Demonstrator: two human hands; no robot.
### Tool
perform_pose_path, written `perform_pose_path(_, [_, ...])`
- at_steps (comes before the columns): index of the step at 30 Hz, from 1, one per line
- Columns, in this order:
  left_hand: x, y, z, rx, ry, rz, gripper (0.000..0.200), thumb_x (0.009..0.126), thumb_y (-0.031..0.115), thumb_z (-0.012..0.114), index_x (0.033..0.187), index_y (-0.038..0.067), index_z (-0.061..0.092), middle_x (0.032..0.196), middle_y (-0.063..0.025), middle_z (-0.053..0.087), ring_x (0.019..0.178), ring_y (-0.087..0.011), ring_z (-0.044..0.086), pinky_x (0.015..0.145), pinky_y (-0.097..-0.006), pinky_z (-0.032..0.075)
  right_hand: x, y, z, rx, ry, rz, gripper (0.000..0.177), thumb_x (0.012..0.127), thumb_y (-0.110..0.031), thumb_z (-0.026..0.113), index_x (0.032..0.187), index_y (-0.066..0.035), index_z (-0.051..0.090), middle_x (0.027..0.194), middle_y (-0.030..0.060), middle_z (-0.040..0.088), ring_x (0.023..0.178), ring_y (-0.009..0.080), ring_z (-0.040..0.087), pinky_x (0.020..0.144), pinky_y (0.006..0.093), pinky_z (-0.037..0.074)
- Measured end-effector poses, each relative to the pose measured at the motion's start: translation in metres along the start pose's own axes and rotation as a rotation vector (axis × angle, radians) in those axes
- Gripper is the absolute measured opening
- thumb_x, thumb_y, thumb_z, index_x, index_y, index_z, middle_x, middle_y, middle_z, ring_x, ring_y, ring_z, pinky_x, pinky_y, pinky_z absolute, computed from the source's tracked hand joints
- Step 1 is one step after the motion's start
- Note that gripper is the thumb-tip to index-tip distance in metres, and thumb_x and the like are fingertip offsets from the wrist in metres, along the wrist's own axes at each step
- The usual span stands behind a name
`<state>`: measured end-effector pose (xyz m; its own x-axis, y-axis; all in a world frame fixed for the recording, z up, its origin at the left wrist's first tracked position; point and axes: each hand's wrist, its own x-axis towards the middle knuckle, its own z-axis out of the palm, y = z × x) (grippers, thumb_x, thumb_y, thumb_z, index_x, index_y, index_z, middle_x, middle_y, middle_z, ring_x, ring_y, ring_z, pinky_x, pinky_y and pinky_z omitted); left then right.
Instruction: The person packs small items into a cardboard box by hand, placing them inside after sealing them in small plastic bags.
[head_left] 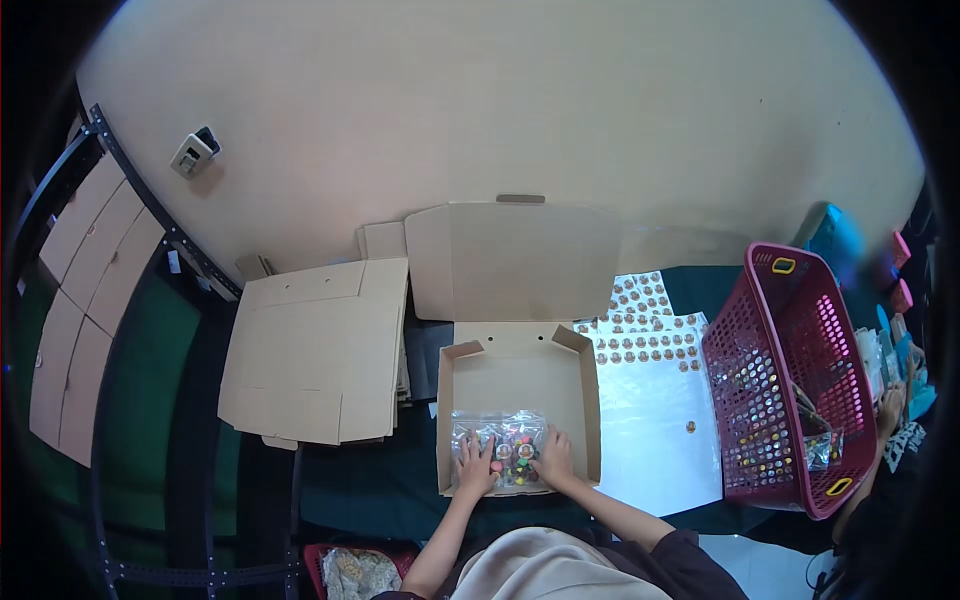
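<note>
An open brown cardboard box (520,375) stands in front of me with its lid (530,262) raised against the wall. Clear plastic bags (518,425) of small colourful pieces lie flat along the near side of its floor, with round stickers on them. My left hand (476,466) rests on the left bag, fingers spread. At the right end of the bags is my right hand (554,463), its thumb and fingers apart and touching the bag's edge. What exactly the pieces are is too small to make out.
Flat cardboard boxes (300,350) are stacked on the left. Sheets of round stickers (655,400) lie to the right, beside a maroon plastic basket (735,420) holding small bags. A metal shelf (165,235) stands far left. Part of another person's arm shows beyond the basket.
</note>
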<state>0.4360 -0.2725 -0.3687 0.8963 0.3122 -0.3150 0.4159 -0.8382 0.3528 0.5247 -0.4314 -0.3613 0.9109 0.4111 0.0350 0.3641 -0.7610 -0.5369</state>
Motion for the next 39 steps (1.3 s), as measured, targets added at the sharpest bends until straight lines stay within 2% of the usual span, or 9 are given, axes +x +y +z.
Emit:
perform_pose_path(5, [-0.001,0.001,-0.001,-0.013,-0.018,-0.008,0.083,0.066,0.020,0.066,0.135,0.024,0.020,0.142,-0.0131,-0.002,0.129,-0.0375,0.000,0.096,-0.0597,0.019,0.004,0.015,0.010,0.047,-0.389,-0.393,0.063,0.062,-0.009,0.067,0.120,-0.015,0.043,0.113,0.0218,0.041,0.103,0.0366,0.044,0.088,0.0415,0.038])
perform_pose_path(16, [0.000,0.006,-0.006,-0.028,-0.049,-0.026,0.073,0.070,0.021,0.060,0.133,0.019,0.024,0.141,-0.0162,-0.002,0.129,-0.0397,0.000,0.095,-0.0620,0.016,-0.004,0.022,-0.027,0.211,-0.444,-0.396,0.050,0.072,-0.021,0.063,0.117,-0.009,0.044,0.114,0.0191,0.041,0.102,0.0325,0.047,0.087,0.0385,0.039])
perform_pose_path(18, [0.000,0.013,-0.005,-0.067,-0.035,-0.005,0.069,0.071,0.021,0.058,0.132,0.018,0.026,0.141,-0.0169,0.000,0.128,-0.0399,0.002,0.095,-0.0614,0.016,-0.013,0.027,-0.058,0.445,-0.445,-0.141,0.040,0.075,-0.021,0.061,0.109,-0.004,0.049,0.107,0.0175,0.048,0.094,0.0266,0.053,0.082,0.0341,0.043])
perform_pose_path(22, [0.007,0.007,0.018,-0.240,0.078,0.319,0.052,0.077,0.024,0.051,0.126,0.017,0.038,0.140,-0.0161,0.010,0.128,-0.0377,0.011,0.097,-0.0600,0.015,-0.028,0.071,-0.108,0.801,-0.215,0.098,0.020,0.081,-0.016,0.057,0.071,0.001,0.059,0.072,0.0068,0.060,0.069,0.0134,0.057,0.065,0.0258,0.047])
perform_pose_path(24, [0.018,0.009,0.030,-0.002,-0.368,0.222,0.044,0.079,0.032,0.047,0.122,0.022,0.045,0.141,-0.0127,0.010,0.129,-0.0351,0.008,0.098,-0.0584,0.016,-0.039,0.079,-0.153,0.895,-0.037,0.204,0.025,0.082,-0.014,0.055,0.061,0.000,0.057,0.068,0.0059,0.061,0.066,0.0101,0.055,0.063,0.0241,0.045])
perform_pose_path(31, [0.006,0.033,0.010,0.004,-0.428,0.142,0.041,0.078,0.041,0.048,0.116,0.027,0.052,0.143,-0.0084,0.002,0.131,-0.0322,0.003,0.100,-0.0546,0.013,-0.106,0.097,-0.294,0.847,0.479,0.227,0.025,0.084,-0.016,0.053,0.064,-0.001,0.055,0.068,0.0042,0.059,0.063,0.0070,0.051,0.059,0.0215,0.041])
perform_pose_path(34, [-0.008,0.042,-0.001,0.121,-0.389,0.158,0.040,0.077,0.038,0.051,0.112,0.019,0.055,0.137,-0.0147,0.023,0.125,-0.0340,0.023,0.098,-0.0488,0.024,-0.143,0.086,-0.344,0.714,0.538,0.272,0.026,0.083,-0.015,0.054,0.061,-0.001,0.055,0.061,0.0019,0.057,0.059,0.0052,0.049,0.056,0.0210,0.039])
perform_pose_path(37, [-0.029,0.044,-0.002,-0.307,0.011,0.451,0.031,0.074,0.022,0.058,0.097,0.002,0.056,0.095,-0.0175,0.056,0.093,-0.0340,0.051,0.082,-0.0397,0.039,-0.162,0.076,-0.380,0.714,0.692,0.257,0.028,0.083,-0.012,0.052,0.058,-0.002,0.049,0.058,0.0017,0.053,0.056,0.0060,0.047,0.055,0.0205,0.038])
perform_pose_path(39, [-0.050,0.057,-0.016,-0.369,0.145,0.508,0.024,0.076,0.015,0.056,0.096,0.002,0.056,0.098,-0.0171,0.056,0.094,-0.0330,0.052,0.082,-0.0383,0.040,-0.167,0.080,-0.401,0.668,0.802,0.217,0.030,0.084,-0.011,0.051,0.056,-0.003,0.045,0.058,0.0023,0.051,0.056,0.0068,0.047,0.057,0.0207,0.038])
